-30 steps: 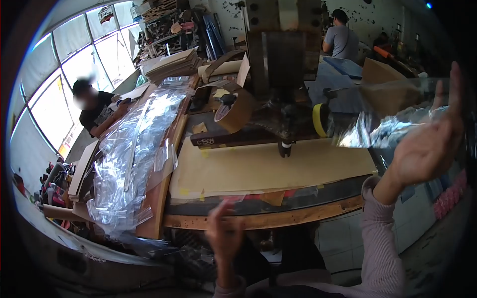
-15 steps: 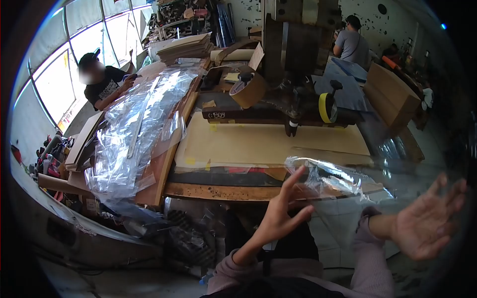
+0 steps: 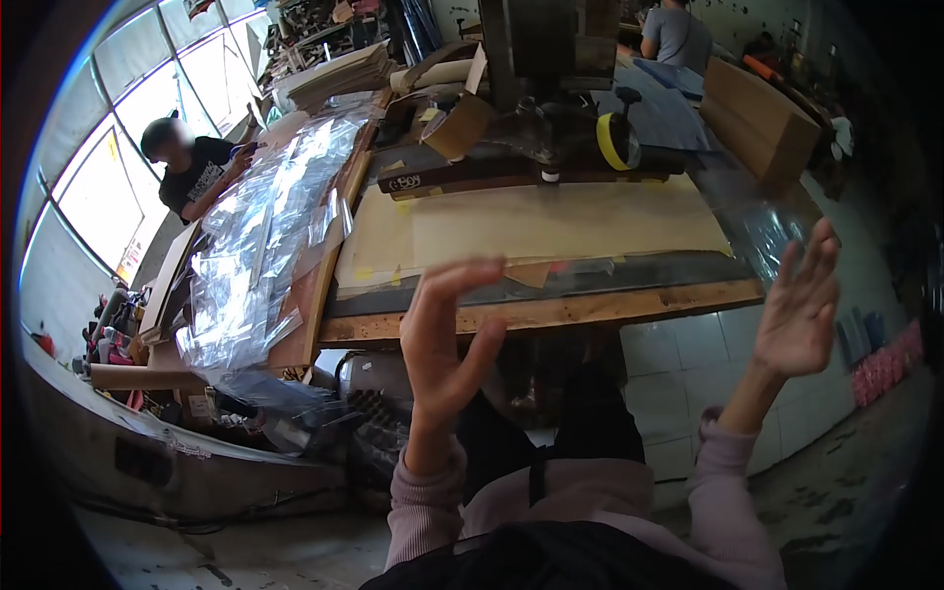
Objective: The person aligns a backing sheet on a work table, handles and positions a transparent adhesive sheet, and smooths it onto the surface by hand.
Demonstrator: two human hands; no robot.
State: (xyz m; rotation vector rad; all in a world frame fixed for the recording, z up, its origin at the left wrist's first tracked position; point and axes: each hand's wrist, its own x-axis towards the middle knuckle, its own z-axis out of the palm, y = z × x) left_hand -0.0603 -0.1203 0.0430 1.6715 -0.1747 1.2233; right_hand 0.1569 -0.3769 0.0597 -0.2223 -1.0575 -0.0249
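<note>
My left hand (image 3: 444, 339) is raised in front of the table's wooden front edge (image 3: 580, 314), fingers curved and thumb apart, with nothing visible in it. To the right, my right hand (image 3: 801, 310) is up beyond the table's corner, palm showing and fingers extended. It holds nothing that I can make out. Ahead of both hands a pale yellowish board (image 3: 560, 221) lies under the press's dark bar (image 3: 531, 175). Shiny clear plastic (image 3: 772, 241) is near the right hand, at the table's right side.
Clear plastic pieces (image 3: 261, 231) cover the side table at left. A person (image 3: 192, 167) is beside it, and another person (image 3: 677, 34) is at the back. A brown tape roll (image 3: 457, 128) and a yellow tape roll (image 3: 612, 143) hang on the press. A cardboard box (image 3: 757, 123) stands at right.
The clear plastic sheet that was between my hands is no longer visible there. My left hand has moved left, and my right hand has risen and moved left. The view has shifted.
</note>
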